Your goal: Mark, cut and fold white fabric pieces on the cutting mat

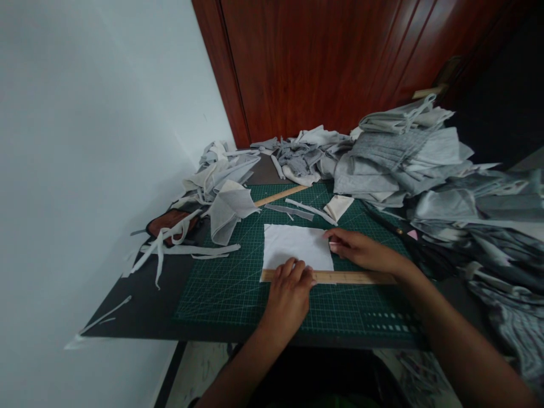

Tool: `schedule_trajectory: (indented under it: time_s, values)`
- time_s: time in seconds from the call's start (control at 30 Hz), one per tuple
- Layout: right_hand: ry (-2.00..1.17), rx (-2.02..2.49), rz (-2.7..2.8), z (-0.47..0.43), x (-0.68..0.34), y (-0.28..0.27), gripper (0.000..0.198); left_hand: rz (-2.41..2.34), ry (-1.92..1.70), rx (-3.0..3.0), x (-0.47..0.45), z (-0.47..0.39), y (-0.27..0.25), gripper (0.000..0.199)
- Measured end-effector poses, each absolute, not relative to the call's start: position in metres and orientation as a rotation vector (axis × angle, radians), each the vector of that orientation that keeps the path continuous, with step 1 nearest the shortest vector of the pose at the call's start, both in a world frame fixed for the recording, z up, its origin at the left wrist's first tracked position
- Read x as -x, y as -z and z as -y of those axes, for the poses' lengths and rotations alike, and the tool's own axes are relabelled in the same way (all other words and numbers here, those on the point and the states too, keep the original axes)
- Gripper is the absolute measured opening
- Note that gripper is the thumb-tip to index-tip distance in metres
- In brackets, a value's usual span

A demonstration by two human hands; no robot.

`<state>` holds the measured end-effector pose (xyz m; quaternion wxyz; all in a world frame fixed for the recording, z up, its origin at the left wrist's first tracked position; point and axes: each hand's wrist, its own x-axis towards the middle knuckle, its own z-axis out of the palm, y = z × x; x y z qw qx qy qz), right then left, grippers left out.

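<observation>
A white rectangular piece of cloth (293, 243) lies flat on a green cutting mat (238, 300). Across its near edge runs a wooden ruler (352, 277), which sticks out past the cloth to the right. My left hand (291, 289) bears down on the ruler, fingers bent over it and part of the cloth. At the cloth's right edge is my right hand (357, 249), with thumb and fingers closed together. A small pale bit shows between those fingers, too small to tell whether it is cloth or a tool.
Scissors (408, 235) with dark handles lie at the right of the mat. Piled fabric (395, 158) fills the back right, with more scraps (229, 209) at the left. A second wooden ruler (280, 195) and loose strips (310, 209) lie behind the cloth. A wall (106, 141) borders the left.
</observation>
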<state>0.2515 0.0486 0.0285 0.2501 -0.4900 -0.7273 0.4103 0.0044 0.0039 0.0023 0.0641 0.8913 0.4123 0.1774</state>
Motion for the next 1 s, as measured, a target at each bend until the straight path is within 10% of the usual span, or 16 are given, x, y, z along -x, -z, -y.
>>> schedule_trajectory:
  time_s: [1.0]
  values:
    - [-1.101, 1.24, 2.077, -0.042, -0.221, -0.02, 0.027, -1.233, -0.533, -2.605, -0.003, -0.005, -0.002, 0.027]
